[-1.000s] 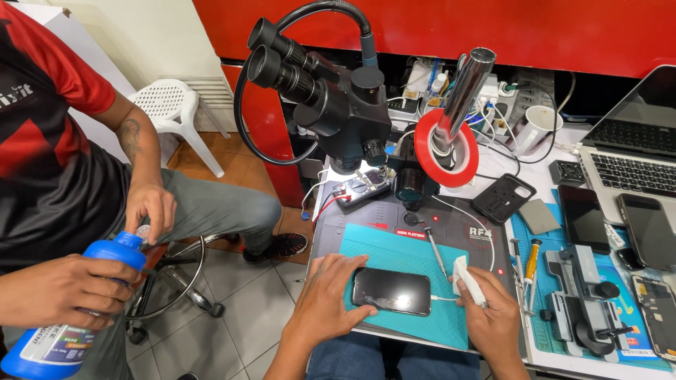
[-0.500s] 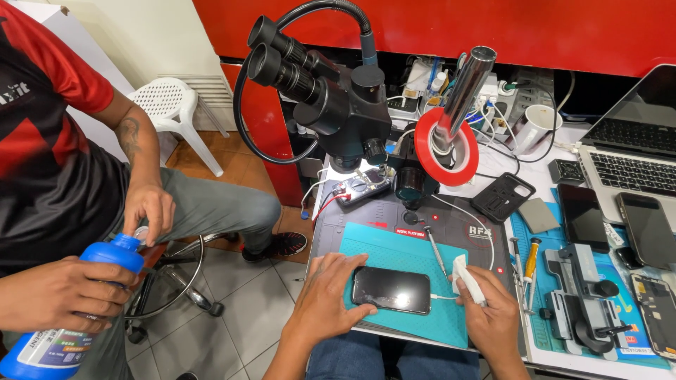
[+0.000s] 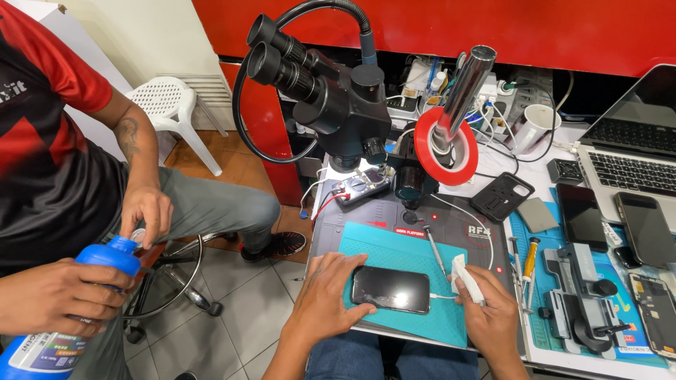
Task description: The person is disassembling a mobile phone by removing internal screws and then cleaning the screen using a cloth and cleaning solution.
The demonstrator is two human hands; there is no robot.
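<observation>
Here a dark smartphone point(image 3: 391, 289) is lying face up and flat on a teal work mat point(image 3: 394, 253), lengthwise from left to right, near the front edge of the bench. The left hand point(image 3: 328, 295) is resting on the mat with its fingers loosely spread, and the fingertips are touching the phone's left end, steadying it. The right hand point(image 3: 491, 318) is sitting just beside the phone's right end, fingers curled in and pinching a small white cloth pad point(image 3: 465, 277) that is standing up out of the grip. A thin white cable point(image 3: 473, 219) is running from the phone's right end up across the dark bench pad. A slim metal tool point(image 3: 434, 249) is lying tilted on the mat, just above the phone.

Beyond the mat a black stereo microscope point(image 3: 331, 91) is hanging over the bench, with a red tape roll point(image 3: 445, 146) looped on a metal post beside it. To the right a black phone case point(image 3: 502, 196), a laptop point(image 3: 634, 148) and several more phones are lying on the bench, well apart from the hands.

On the left another person in a red and black shirt is sitting and gripping a blue bottle point(image 3: 67, 309) with one hand, the other hand at its cap.
</observation>
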